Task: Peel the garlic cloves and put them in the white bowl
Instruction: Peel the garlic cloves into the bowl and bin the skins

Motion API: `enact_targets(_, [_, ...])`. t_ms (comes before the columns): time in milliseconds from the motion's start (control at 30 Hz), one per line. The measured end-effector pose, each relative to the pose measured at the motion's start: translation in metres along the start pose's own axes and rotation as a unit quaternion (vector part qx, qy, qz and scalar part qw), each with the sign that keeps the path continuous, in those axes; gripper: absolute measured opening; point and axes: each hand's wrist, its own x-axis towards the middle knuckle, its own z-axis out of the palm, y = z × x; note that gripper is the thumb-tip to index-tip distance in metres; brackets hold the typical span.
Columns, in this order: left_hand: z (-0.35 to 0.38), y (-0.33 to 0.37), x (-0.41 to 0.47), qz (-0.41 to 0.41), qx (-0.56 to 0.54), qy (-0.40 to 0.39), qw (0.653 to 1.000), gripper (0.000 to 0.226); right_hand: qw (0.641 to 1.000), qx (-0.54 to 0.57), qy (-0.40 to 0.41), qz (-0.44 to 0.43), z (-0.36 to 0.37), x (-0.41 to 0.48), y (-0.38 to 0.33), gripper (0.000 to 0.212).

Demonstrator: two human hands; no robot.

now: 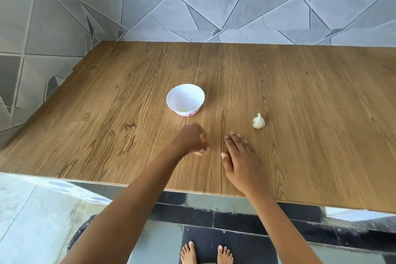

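Observation:
A white bowl (185, 99) with a scalloped rim stands near the middle of the wooden table (300, 113); its inside looks empty. A whole garlic bulb (258, 121) in its white skin lies to the bowl's right. My left hand (191, 140) hovers in front of the bowl with its fingers curled downward and nothing visible in them. My right hand (240, 161) is stretched flat over the table with straight fingers, below and left of the bulb, and is not touching it.
A grey tiled wall (214, 2) runs behind the table and along its left side. The table's front edge lies close to my body. My bare feet (206, 253) stand on a dark and grey tiled floor.

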Motion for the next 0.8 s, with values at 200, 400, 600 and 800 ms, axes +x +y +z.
enact_targets(200, [-0.003,-0.007,-0.003,-0.009,-0.079,0.003,0.997,0.007,1.0,0.013,-0.021,0.002,-0.001,-0.001,0.0,0.054])
enact_targets(400, [0.001,-0.009,-0.004,-0.01,-0.017,0.022,1.0,0.013,0.999,0.02,-0.031,0.004,-0.001,0.0,-0.001,0.058])
enact_targets(600, [0.014,-0.003,0.001,-0.005,0.12,0.037,0.992,0.015,0.999,0.024,-0.039,-0.002,-0.003,-0.001,0.0,0.068])
enact_targets(800, [0.015,0.0,0.005,-0.012,0.173,0.033,0.984,0.017,0.999,0.024,-0.04,-0.006,-0.004,-0.002,-0.002,0.071])
